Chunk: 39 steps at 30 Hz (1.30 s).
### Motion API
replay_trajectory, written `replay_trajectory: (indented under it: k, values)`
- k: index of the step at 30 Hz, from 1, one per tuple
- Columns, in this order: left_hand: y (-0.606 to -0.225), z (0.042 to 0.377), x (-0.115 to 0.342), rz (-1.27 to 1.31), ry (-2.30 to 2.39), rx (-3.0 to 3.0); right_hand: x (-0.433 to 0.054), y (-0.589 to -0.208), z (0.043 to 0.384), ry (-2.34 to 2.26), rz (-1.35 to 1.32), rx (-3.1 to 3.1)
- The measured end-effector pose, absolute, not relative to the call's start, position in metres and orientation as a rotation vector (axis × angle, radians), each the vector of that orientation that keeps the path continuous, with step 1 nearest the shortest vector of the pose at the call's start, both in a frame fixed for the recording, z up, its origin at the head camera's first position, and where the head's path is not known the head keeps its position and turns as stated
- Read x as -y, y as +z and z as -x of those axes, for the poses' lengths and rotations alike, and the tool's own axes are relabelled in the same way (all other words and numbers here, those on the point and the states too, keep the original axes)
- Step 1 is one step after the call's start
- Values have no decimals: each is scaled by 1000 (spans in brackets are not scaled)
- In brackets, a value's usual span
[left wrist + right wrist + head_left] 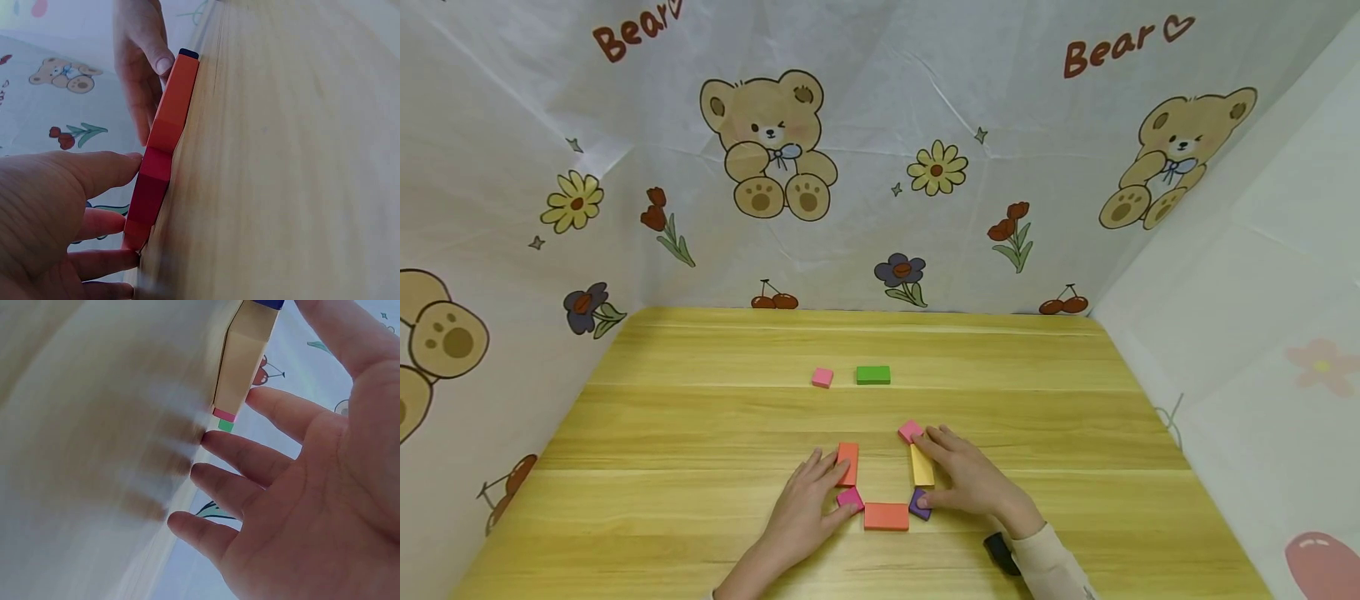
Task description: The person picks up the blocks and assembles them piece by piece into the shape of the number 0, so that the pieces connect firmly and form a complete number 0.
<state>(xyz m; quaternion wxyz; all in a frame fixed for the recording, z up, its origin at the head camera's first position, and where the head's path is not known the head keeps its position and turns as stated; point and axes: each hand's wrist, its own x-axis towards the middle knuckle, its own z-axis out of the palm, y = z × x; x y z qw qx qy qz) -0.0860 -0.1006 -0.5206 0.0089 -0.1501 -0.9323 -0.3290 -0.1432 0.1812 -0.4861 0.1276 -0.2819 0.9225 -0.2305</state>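
Observation:
In the head view, several blocks form a U on the table. My left hand (808,507) lies at its left side, fingers on an upright-running orange block (850,460) and thumb near a magenta block (850,498). A second orange block (886,517) makes the bottom. At the right side my right hand (973,475) is spread, its thumb on a purple block (919,505) and its index finger by a pink block (910,430). Between those two lies a yellow block (922,467). In the right wrist view the fingers look fairly straight.
A small pink block (822,377) and a green block (873,375) lie farther back on the wooden table (715,417). Bear-printed cloth (865,233) rises behind the table and at both sides. A black object (1002,553) sits by the right wrist.

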Motion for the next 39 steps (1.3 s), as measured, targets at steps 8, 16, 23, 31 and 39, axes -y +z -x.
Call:
replay_trajectory:
  k: [8, 16, 23, 31, 39]
  values:
    - [-520, 86, 101, 462, -1030, 2919, -180, -487, 145, -682, 845, -2681]
    - [-520, 86, 100, 463, -1020, 2918, -181, -487, 144, -683, 831, -2674]
    - [-520, 87, 100, 458, -1027, 2904, -182, -486, 144, -691, 838, -2671]
    - [-511, 91, 104, 409, -1075, 2920, -182, -485, 144, -685, 855, -2682]
    - [-490, 133, 124, 236, -1233, 2830, -181, -483, 144, -681, 849, -2682]
